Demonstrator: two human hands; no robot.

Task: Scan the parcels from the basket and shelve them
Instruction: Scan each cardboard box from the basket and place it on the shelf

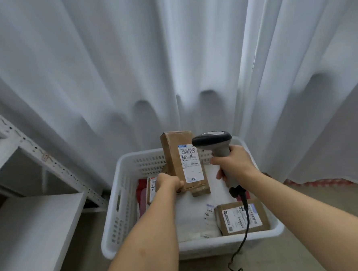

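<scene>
The basket [123, 201] is crowded: a brown box [240, 217] fills its near right corner, a white bag [191, 218] covers the middle, and a small box [152, 188] stands by red packets [141, 190] on its left side. Above the basket, the left hand [168, 183] lifts a tall box [184, 162], with the scanner [214, 143] in the right hand [232, 162] just beside it. The scanner's cable [245, 221] hangs across the basket's near rim. Left of the basket, a shelf [33, 228] lies open. A curtain [169, 62] closes off the room behind the basket.

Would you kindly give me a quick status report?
Left hand grips cardboard parcel above basket. Right hand grips barcode scanner, beside label. Nothing in between.
</scene>
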